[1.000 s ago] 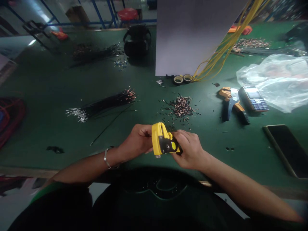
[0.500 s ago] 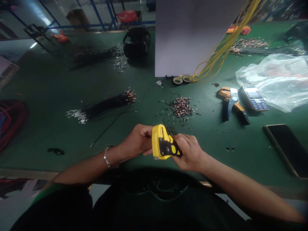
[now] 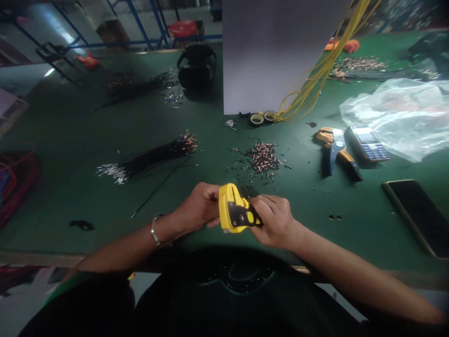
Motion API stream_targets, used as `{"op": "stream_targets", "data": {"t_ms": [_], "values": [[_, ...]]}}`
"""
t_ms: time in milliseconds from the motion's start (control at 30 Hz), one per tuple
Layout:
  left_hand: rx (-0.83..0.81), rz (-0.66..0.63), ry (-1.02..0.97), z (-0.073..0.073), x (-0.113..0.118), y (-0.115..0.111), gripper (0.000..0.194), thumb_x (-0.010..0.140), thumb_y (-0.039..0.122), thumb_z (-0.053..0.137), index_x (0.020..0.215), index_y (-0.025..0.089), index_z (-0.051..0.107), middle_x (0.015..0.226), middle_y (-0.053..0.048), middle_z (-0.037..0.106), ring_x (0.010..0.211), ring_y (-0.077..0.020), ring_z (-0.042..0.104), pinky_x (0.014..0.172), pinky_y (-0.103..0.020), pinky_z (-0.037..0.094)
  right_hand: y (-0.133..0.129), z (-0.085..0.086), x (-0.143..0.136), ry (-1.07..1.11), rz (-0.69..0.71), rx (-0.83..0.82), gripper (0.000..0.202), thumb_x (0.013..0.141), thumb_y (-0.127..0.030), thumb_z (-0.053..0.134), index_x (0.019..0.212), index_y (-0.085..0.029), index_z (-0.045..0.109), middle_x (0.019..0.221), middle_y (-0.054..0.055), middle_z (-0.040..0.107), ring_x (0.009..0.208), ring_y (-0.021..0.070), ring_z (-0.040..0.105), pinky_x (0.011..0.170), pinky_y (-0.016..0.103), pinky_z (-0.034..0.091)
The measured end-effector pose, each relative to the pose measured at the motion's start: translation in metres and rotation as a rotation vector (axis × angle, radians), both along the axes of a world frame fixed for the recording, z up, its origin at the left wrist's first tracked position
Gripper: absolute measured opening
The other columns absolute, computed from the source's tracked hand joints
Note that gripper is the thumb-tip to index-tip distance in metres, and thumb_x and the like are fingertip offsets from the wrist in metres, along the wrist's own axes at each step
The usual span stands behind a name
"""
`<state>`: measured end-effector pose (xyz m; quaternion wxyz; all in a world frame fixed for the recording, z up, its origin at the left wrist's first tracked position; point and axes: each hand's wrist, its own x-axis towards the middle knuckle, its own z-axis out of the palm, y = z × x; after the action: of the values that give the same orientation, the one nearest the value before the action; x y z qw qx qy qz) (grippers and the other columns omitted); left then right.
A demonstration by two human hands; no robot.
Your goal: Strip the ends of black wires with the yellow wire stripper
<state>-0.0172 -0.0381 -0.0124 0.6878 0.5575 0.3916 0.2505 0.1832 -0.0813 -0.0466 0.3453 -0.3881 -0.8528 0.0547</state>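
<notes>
My right hand is wrapped round the dark handles of a yellow and black hand tool. At the tool's yellow head, my left hand has its fingers closed; what they hold is hidden behind the head. Beyond my hands lies a pile of short copper and black wire bits. To the left rests a bundle of black wires with silver tips at one end and copper at the other. One loose black wire lies in front of that bundle.
On the right are an orange and blue plier-like tool, a keypad phone, a smartphone and clear plastic. Tape rolls lie by a pale upright panel with yellow wires. Red cables sit left.
The view has shifted slightly, so most things appear a little further left. Both hands keep nearly the same pose at the yellow tool.
</notes>
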Motion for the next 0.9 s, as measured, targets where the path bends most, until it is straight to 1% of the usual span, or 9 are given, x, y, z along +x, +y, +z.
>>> {"op": "stream_targets", "data": {"t_ms": [133, 333, 433, 533, 667, 767, 900], "values": [[-0.013, 0.011, -0.009, -0.002, 0.001, 0.000, 0.014, 0.073, 0.012, 0.060, 0.058, 0.014, 0.061, 0.045, 0.005, 0.054, 0.035, -0.0014, 0.039, 0.037, -0.015, 0.031, 0.001, -0.002, 0.001, -0.014, -0.010, -0.017, 0.013, 0.075, -0.015, 0.048, 0.087, -0.017, 0.050, 0.067, 0.004, 0.059, 0.059, 0.0179, 0.051, 0.055, 0.031, 0.042], [-0.009, 0.007, -0.007, -0.007, -0.001, -0.001, 0.016, 0.071, 0.010, 0.062, 0.057, 0.015, 0.061, 0.044, 0.006, 0.052, 0.036, -0.0015, 0.039, 0.038, -0.015, 0.032, 0.001, -0.006, -0.001, 0.027, 0.023, -0.004, 0.011, 0.075, -0.016, 0.047, 0.086, -0.017, 0.049, 0.063, 0.003, 0.054, 0.054, 0.0163, 0.047, 0.051, 0.030, 0.039], [-0.042, 0.016, 0.023, -0.004, -0.001, -0.002, 0.016, 0.071, 0.010, 0.063, 0.056, 0.016, 0.060, 0.045, 0.005, 0.052, 0.037, -0.0020, 0.040, 0.039, -0.016, 0.032, -0.001, -0.005, -0.002, 0.021, 0.016, 0.001, 0.013, 0.075, -0.015, 0.047, 0.087, -0.017, 0.049, 0.065, 0.004, 0.056, 0.057, 0.0175, 0.051, 0.053, 0.031, 0.042], [-0.081, 0.018, 0.045, 0.001, 0.000, -0.002, 0.016, 0.069, 0.014, 0.067, 0.055, 0.016, 0.059, 0.044, 0.006, 0.051, 0.035, -0.0017, 0.038, 0.035, -0.016, 0.028, -0.002, -0.005, -0.002, 0.006, -0.015, 0.017, 0.017, 0.075, -0.016, 0.046, 0.091, -0.017, 0.050, 0.069, 0.005, 0.060, 0.062, 0.0193, 0.057, 0.057, 0.032, 0.046], [-0.131, 0.021, 0.019, 0.003, 0.002, -0.002, 0.015, 0.072, 0.021, 0.068, 0.059, 0.015, 0.061, 0.045, 0.004, 0.052, 0.033, -0.0014, 0.037, 0.032, -0.015, 0.025, -0.001, -0.009, -0.004, 0.033, -0.024, 0.027, 0.020, 0.074, -0.016, 0.046, 0.094, -0.016, 0.051, 0.070, 0.006, 0.062, 0.064, 0.0207, 0.060, 0.059, 0.032, 0.047], [-0.152, 0.063, 0.008, 0.000, 0.004, -0.003, 0.015, 0.069, 0.022, 0.072, 0.061, 0.015, 0.062, 0.046, 0.004, 0.052, 0.034, -0.0013, 0.038, 0.032, -0.015, 0.026, 0.000, -0.015, -0.006, 0.066, -0.059, -0.019, 0.016, 0.075, -0.018, 0.048, 0.091, -0.017, 0.050, 0.068, 0.005, 0.062, 0.060, 0.0203, 0.060, 0.056, 0.031, 0.046], [-0.186, 0.134, -0.024, -0.001, 0.009, -0.001, 0.012, 0.064, 0.018, 0.072, 0.061, 0.014, 0.061, 0.047, 0.006, 0.049, 0.033, -0.0012, 0.035, 0.031, -0.016, 0.023, 0.002, -0.022, -0.009, 0.101, -0.107, -0.073, 0.014, 0.074, -0.019, 0.049, 0.088, -0.018, 0.049, 0.061, 0.001, 0.058, 0.053, 0.0178, 0.055, 0.054, 0.029, 0.044]]}}
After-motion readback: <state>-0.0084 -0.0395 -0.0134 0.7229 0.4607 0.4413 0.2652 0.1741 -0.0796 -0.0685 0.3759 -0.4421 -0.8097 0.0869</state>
